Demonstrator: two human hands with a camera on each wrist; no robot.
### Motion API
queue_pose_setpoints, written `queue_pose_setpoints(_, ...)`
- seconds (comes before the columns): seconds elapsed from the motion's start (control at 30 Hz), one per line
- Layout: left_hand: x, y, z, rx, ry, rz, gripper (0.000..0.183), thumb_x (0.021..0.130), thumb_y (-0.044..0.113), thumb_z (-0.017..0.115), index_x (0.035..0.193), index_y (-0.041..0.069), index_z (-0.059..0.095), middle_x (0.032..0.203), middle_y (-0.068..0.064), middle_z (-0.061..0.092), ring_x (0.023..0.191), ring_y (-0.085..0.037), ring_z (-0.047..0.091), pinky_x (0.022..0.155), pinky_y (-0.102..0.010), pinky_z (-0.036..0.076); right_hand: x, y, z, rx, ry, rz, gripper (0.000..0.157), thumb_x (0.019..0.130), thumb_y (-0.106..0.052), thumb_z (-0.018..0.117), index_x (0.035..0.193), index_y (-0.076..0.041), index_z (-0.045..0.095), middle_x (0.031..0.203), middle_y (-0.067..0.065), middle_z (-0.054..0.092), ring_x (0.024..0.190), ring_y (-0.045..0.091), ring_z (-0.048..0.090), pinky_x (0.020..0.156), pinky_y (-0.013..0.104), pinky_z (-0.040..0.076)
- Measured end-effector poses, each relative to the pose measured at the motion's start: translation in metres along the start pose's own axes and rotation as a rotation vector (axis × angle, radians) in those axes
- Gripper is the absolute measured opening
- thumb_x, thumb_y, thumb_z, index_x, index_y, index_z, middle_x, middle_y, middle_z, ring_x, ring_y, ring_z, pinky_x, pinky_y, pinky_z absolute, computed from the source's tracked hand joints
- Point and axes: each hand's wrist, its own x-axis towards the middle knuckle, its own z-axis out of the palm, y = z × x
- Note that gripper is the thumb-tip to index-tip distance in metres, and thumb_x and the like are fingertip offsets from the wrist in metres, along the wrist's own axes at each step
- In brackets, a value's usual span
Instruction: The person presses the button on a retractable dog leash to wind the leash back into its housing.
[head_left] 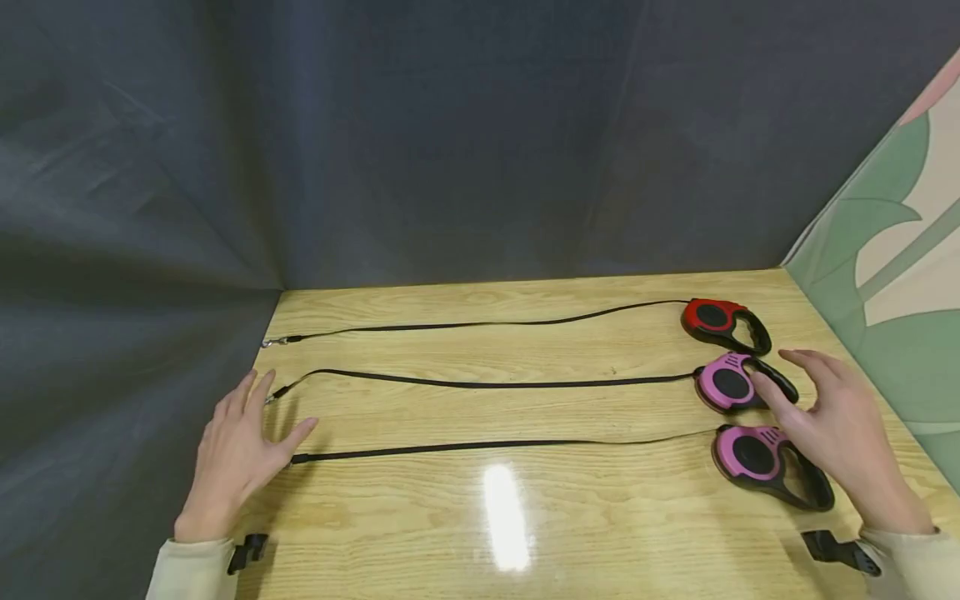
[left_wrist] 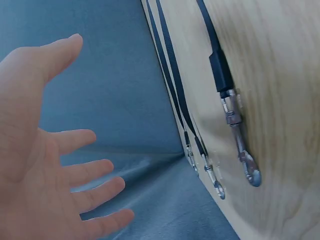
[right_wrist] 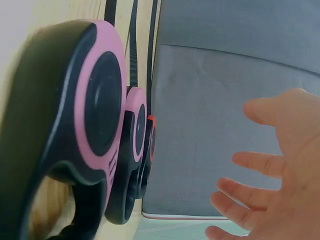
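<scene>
Three retractable dog leashes lie across the table, cords pulled out to the left. The red leash (head_left: 712, 316) is farthest back, a pink leash (head_left: 726, 382) is in the middle, and another pink leash (head_left: 753, 452) is nearest. Over the left ends hovers my left hand (head_left: 238, 450), fingers spread, holding nothing. Metal clips show in the left wrist view, the nearest clip (left_wrist: 240, 135) largest. My right hand (head_left: 840, 417) is above the handles of the two pink leashes, thumb and fingers apart. In the right wrist view that hand (right_wrist: 280, 175) is raised off the handles.
The wooden table (head_left: 390, 525) has a bright light reflection near its front. Dark cloth (head_left: 480, 150) hangs behind it and along the left side. A patterned green and pink fabric (head_left: 900, 275) borders the right. Dark straps circle both wrists.
</scene>
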Motion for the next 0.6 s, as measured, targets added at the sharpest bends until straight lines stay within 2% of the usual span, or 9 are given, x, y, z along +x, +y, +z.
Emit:
queue_pose_setpoints(0.33, -0.006, -0.005, 0.009, -0.017, -0.03, -0.024, 0.096, 0.095, 0.065, 0.07, 0.163, 0.006, 0.038, 0.168, -0.031, 0.031, 0.142, -0.062, 0.037, 0.097, -0.083, 0.037, -0.009, 0.006, 0.002, -0.013, -0.054, 0.074, 0.063, 0.105, -0.037, 0.065, 0.145, 0.011, 0.054, 0.144, 0.045, 0.051, 0.116, 0.061, 0.052, 0.09, 0.072, 0.038)
queue_pose_setpoints(0.47, -0.007, -0.007, 0.011, -0.019, -0.028, -0.022, 0.094, 0.095, 0.064, 0.072, 0.162, 0.006, 0.039, 0.166, -0.031, 0.034, 0.14, -0.062, 0.039, 0.094, -0.082, 0.039, -0.012, 0.009, 0.003, -0.013, -0.067, 0.099, 0.063, 0.106, -0.038, 0.064, 0.145, 0.011, 0.055, 0.14, 0.046, 0.052, 0.112, 0.06, 0.055, 0.086, 0.071, 0.04)
queue_pose_setpoints(0.6, -0.009, -0.01, 0.013, -0.033, -0.027, -0.017, 0.094, 0.096, 0.063, 0.071, 0.163, 0.006, 0.038, 0.165, -0.031, 0.036, 0.138, -0.062, 0.042, 0.09, -0.081, 0.042, -0.012, 0.011, 0.003, -0.022, -0.072, 0.12, 0.062, 0.106, -0.039, 0.064, 0.143, 0.01, 0.058, 0.137, 0.045, 0.055, 0.105, 0.059, 0.059, 0.078, 0.065, 0.042)
